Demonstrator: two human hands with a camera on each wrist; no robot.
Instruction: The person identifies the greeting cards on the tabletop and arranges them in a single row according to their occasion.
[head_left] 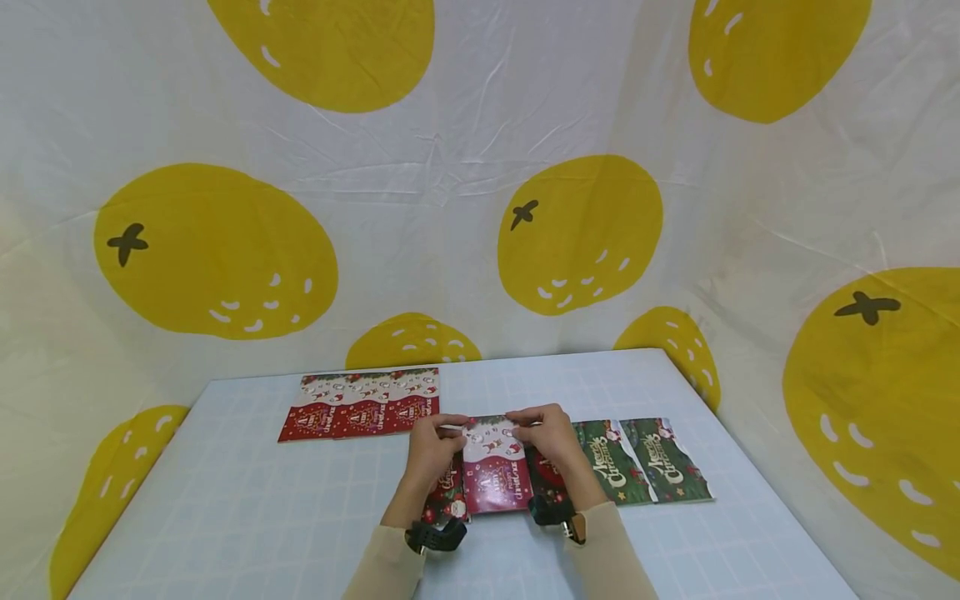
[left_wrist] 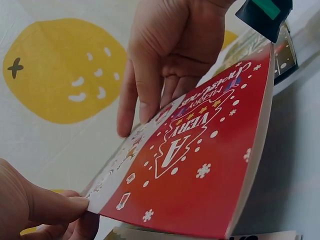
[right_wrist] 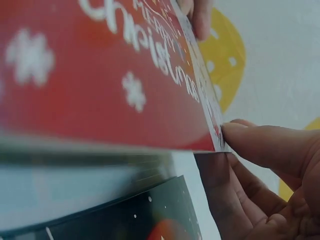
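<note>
The card you're pinching is rocking red and white with snowflakes. Three red-and-white cards toward the far left corner are matching it, two green cards nearer the right edge are sporting pale lettering, and your table is going pale blue with a faint grid.

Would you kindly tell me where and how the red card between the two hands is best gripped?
Probably by its two upper corners, one hand from each side: the red card is thin and broad, and those corners stand raised, leaving room to pinch front and back, as the left hand and right hand do.
</note>
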